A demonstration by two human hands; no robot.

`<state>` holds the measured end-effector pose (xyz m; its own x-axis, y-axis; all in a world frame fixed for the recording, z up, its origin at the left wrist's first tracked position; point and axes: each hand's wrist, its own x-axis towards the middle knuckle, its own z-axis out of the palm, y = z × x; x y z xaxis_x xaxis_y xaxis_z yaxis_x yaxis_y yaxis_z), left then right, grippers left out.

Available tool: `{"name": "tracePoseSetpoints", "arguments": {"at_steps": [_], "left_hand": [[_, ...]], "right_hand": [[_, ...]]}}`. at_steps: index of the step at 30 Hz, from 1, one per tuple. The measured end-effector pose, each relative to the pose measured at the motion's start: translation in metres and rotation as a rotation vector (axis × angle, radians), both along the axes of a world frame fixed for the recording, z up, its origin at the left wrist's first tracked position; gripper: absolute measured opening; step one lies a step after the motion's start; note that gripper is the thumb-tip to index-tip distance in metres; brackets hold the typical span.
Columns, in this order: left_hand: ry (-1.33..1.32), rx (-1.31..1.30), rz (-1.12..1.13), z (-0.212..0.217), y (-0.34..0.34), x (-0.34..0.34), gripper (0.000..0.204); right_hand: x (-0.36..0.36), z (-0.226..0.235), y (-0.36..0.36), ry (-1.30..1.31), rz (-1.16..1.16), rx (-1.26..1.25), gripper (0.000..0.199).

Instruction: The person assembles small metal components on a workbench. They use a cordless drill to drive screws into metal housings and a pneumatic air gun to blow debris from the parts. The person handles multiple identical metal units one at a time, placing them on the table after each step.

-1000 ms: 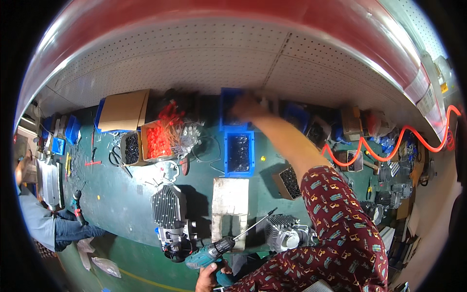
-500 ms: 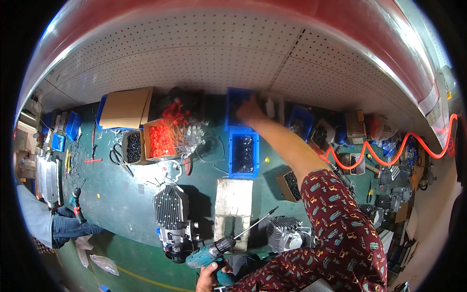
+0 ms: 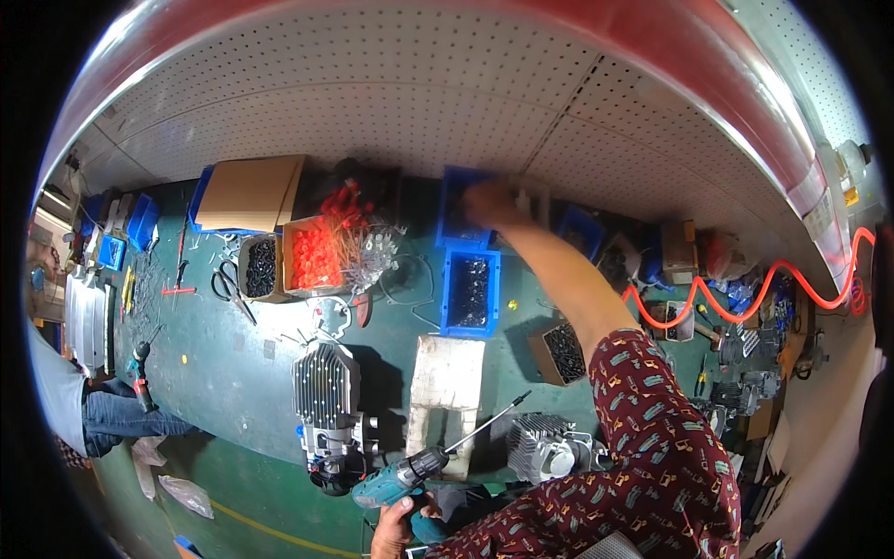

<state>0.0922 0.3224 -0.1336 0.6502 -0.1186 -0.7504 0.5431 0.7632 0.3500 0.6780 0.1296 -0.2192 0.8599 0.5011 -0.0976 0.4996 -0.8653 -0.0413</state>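
My left hand (image 3: 393, 527) is wrapped round the grip of a teal cordless drill (image 3: 389, 481) at the lower middle. Its long bit points up and right over a white block (image 3: 449, 359) with a notch in it. My right arm stretches far across the bench, and my right hand (image 3: 486, 205) is over the rear blue bin (image 3: 453, 233); its fingers are dark and blurred there. Just in front stands another blue bin (image 3: 449, 321) of small dark parts. A finned metal engine (image 3: 326, 387) is upright left of the block, and a second finned engine (image 3: 545, 449) lies to the right.
Open boxes hold red caps (image 3: 312, 256) and black parts (image 3: 262, 265), beside scissors (image 3: 226, 284). A carton of black screws (image 3: 564, 354) is near my right forearm. An orange coiled hose (image 3: 717, 296) hangs at right. Far left, a co-worker's leg (image 3: 126, 424) shows near another drill (image 3: 140, 377).
The view has shifted slightly. My right hand remains at the rear blue bin, a little farther right in the picture. My left hand still holds the drill in nearly the same place.
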Motion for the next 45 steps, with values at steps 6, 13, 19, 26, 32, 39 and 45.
{"name": "tracePoseSetpoints", "arguments": {"at_steps": [6, 13, 19, 26, 32, 39, 45], "left_hand": [[-0.087, 0.038, -0.009, 0.008, 0.005, 0.011, 0.057], [-0.318, 0.031, -0.035, 0.014, 0.01, 0.038, 0.056], [-0.404, 0.064, -0.264, 0.041, -0.01, 0.073, 0.055], [-0.423, 0.089, -0.5, 0.056, -0.076, 0.076, 0.054], [-0.471, 0.093, -0.656, 0.06, -0.156, 0.042, 0.053], [-0.484, 0.111, -0.744, 0.063, -0.28, -0.022, 0.054], [-0.512, 0.159, -0.815, 0.066, -0.361, -0.056, 0.055]], "right_hand": [[-0.026, 0.031, -0.044, 0.107, -0.108, 0.422, 0.019], [-0.214, 0.161, -0.114, 0.65, -0.534, 1.289, 0.013], [-0.368, 0.214, -0.177, 0.592, -0.764, 1.655, 0.014], [-0.463, 0.212, -0.253, 0.402, -0.811, 2.071, 0.015], [-0.547, 0.219, -0.325, 0.214, -0.83, 2.147, 0.02], [-0.639, 0.2, -0.435, 0.099, -0.768, 2.235, 0.018], [-0.713, 0.181, -0.513, -0.023, -0.861, 2.272, 0.016]]}}
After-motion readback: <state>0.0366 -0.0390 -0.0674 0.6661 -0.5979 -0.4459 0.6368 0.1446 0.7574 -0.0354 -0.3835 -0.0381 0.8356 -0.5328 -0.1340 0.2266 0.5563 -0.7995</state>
